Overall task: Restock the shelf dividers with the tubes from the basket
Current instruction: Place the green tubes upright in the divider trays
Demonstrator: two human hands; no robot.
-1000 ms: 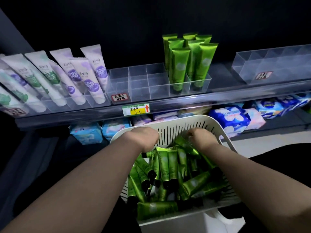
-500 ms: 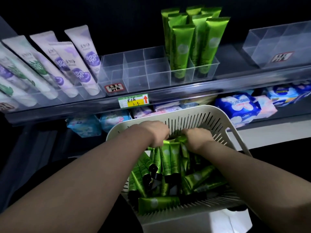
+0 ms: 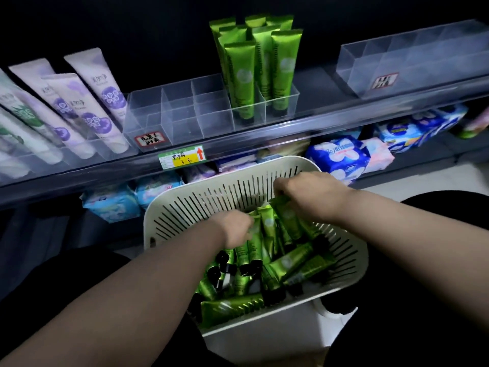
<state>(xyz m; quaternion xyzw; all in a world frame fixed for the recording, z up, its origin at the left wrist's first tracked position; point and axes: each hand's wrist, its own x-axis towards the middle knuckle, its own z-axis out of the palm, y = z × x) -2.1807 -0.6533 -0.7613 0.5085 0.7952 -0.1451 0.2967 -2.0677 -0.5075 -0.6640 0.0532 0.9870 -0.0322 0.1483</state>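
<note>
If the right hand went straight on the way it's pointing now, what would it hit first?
Probably the slotted far wall of the basket: the right hand, gripping a green tube, points toward it, though depth is unclear.

Green tubes (image 3: 287, 266) look glossy, kinda metallic foil; basket (image 3: 169, 221) is matte white slotted plastic; dividers (image 3: 182, 112) clear plastic.

A pile of shiny green tubes (image 3: 293, 263) with black caps lies jumbled in the white basket (image 3: 198, 205) with slits, below the shelf (image 3: 330, 120). Up on it sit the clear shelf dividers (image 3: 182, 112); standing tubes (image 3: 240, 75) fill the right end, caps down.
</note>
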